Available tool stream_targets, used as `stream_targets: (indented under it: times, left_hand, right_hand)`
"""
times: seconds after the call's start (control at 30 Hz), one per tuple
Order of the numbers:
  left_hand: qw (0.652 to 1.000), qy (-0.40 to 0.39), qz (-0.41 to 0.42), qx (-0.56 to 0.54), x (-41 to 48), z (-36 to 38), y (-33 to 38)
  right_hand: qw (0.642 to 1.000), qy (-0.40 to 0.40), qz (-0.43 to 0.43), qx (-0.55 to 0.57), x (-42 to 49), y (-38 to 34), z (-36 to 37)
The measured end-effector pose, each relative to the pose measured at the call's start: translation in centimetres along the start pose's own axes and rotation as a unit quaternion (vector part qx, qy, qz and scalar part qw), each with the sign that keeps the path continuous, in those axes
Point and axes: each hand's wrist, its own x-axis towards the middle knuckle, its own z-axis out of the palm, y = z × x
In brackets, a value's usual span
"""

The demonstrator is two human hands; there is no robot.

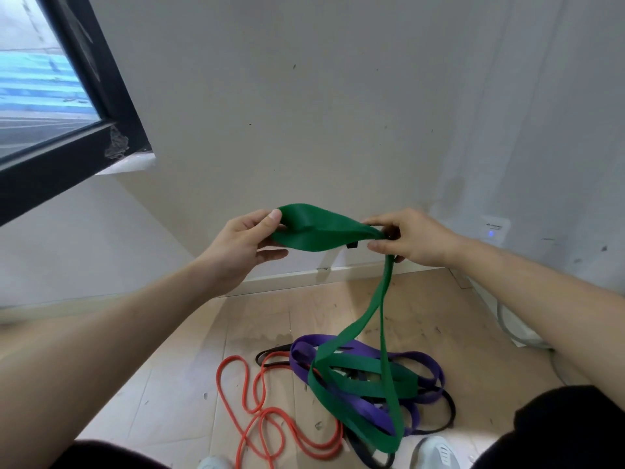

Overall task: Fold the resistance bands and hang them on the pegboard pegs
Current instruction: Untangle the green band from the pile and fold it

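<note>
1. Pale wooden floor [169,384] meets a white wall [304,96] in a room corner, seen from above.
2. A green resistance band [324,231] is held up in the air in front of the wall, between the two hands. Its upper part makes a wide flat loop from one hand to the other.
3. The left hand [243,245] pinches the left end of this loop, thumb on top and fingers below it.
4. The right hand [412,238] grips the band where it is gathered narrow, with thumb and fingers closed around it.
5. From the right hand two green strands hang down to the floor and lie on top of a pile of bands.
6. In the pile, a purple band [306,340] lies under the green one, and a thin black band [451,412] curves around the edge.
7. An orange band [236,384] lies in loops just left of the pile and crosses the black one.
8. A dark window frame [111,79] is at the upper left, well apart from the hands.
</note>
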Motion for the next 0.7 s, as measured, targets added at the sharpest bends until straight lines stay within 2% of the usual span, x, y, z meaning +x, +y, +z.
stream_targets:
  times: [0.23,0.7]
  left_hand:
    - [0.997,-0.071,-0.016,0.031,-0.58,-0.47,0.61]
    - [0.982,-0.032,-0.056,-0.179,-0.29,-0.28,1.1]
  right_hand:
    - [0.999,-0.035,0.008,0.035,0.27,0.36,0.29]
    - [0.996,-0.059,0.02,0.06,0.53,0.62,0.55]
